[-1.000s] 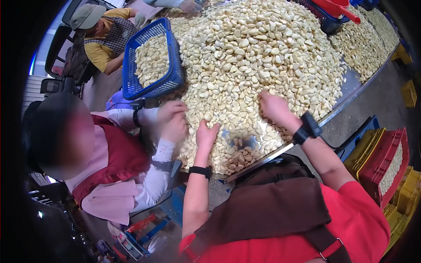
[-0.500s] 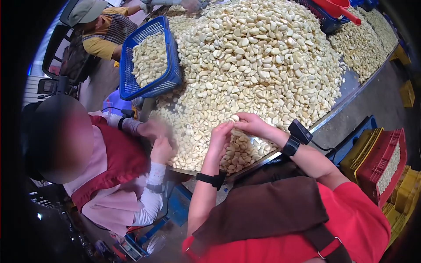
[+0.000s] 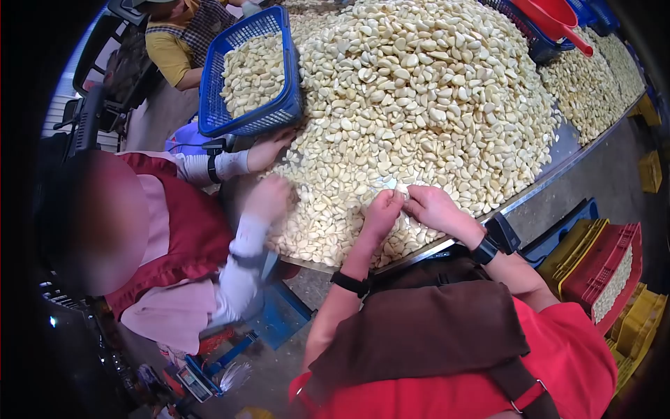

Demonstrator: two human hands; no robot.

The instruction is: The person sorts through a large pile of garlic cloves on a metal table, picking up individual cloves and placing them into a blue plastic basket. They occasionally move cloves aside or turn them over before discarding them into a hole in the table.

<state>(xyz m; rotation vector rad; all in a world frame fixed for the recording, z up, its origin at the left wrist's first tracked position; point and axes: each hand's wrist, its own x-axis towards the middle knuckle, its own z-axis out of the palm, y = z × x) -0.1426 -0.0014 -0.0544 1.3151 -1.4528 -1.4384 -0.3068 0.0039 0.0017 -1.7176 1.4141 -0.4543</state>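
Note:
A large heap of pale peeled garlic cloves (image 3: 419, 91) covers the metal table (image 3: 565, 140). Low over its near edge, my left hand (image 3: 382, 213) and my right hand (image 3: 434, 208) meet with fingertips closed. Between them shows the whitish tip of a garlic clove (image 3: 400, 188), pinched from both sides. Most of that clove is hidden behind my fingers. More loose cloves lie beneath and around both hands.
To my left, a co-worker in a dark red apron (image 3: 188, 216) reaches into the cloves. A blue basket (image 3: 293, 112) of cloves stands beyond those hands. Another person (image 3: 167, 52) is farther back. Stacked crates (image 3: 593, 272) stand at my right; a red scoop (image 3: 551, 17) lies far right.
The view has shifted, so the basket sits farther right in it. My hands have moved right and slightly down, still together at a clove. The co-worker's hands have moved apart.

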